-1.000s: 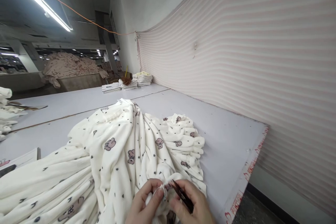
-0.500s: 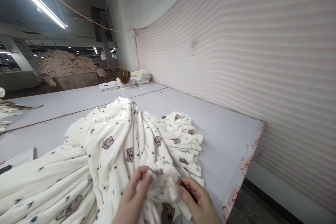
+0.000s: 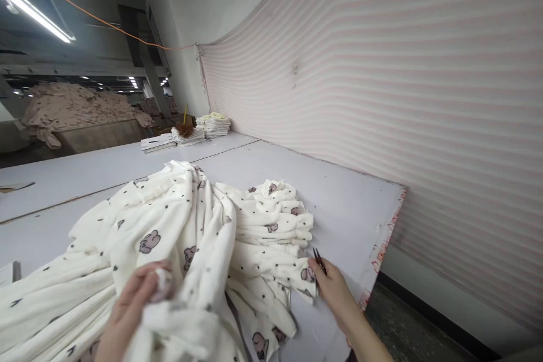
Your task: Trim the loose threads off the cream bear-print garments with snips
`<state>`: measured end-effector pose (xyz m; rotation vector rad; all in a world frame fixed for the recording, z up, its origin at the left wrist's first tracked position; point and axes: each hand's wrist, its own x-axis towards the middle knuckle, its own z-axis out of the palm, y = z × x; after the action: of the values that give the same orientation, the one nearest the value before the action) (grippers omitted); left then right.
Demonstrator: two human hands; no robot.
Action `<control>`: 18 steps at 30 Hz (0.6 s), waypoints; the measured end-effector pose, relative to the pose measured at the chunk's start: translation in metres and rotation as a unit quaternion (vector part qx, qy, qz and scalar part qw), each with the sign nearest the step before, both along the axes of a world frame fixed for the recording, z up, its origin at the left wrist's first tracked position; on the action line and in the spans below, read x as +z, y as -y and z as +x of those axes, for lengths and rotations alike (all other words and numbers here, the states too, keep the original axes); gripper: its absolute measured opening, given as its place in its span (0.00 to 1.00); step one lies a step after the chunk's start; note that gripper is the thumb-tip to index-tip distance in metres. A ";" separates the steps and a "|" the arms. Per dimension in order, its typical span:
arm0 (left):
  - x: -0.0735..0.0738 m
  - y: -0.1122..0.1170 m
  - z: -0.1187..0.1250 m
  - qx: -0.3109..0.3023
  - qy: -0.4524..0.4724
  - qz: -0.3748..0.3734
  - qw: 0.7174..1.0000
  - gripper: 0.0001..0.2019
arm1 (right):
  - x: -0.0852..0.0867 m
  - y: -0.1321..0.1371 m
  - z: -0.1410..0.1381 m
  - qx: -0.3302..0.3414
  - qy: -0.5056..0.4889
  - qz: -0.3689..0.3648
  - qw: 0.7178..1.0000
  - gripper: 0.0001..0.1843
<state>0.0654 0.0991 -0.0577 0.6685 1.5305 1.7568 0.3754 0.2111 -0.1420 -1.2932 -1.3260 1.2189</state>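
Observation:
A white fleece garment (image 3: pixel 178 237) printed with small bears and dark specks lies bunched on the pale work table (image 3: pixel 352 209). My left hand (image 3: pixel 131 305) is closed around a fold of it at the lower left. My right hand (image 3: pixel 333 288) holds a small pair of dark thread snips (image 3: pixel 318 257), tips pointing up, and pinches the garment's right edge near the table's front corner.
A striped pink cloth (image 3: pixel 403 79) hangs as a wall along the table's right side. Stacks of folded pieces (image 3: pixel 199 130) sit at the far end. A big heap of tan fabric (image 3: pixel 72 107) lies beyond. The table's edge drops to the floor at the right.
My hands have drawn apart: the left moved left with a fold of the garment, the right moved right to its edge. The view has swung to the right.

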 end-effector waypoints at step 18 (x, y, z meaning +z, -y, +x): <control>-0.050 -0.008 0.117 -0.209 -0.415 0.144 0.874 0.12 | 0.022 0.058 -0.022 -0.004 0.076 0.185 0.980 0.12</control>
<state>0.1824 0.1068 -0.1079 1.9403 1.4537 1.4172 0.3539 0.1527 -0.1198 -1.1350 -1.5687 0.8281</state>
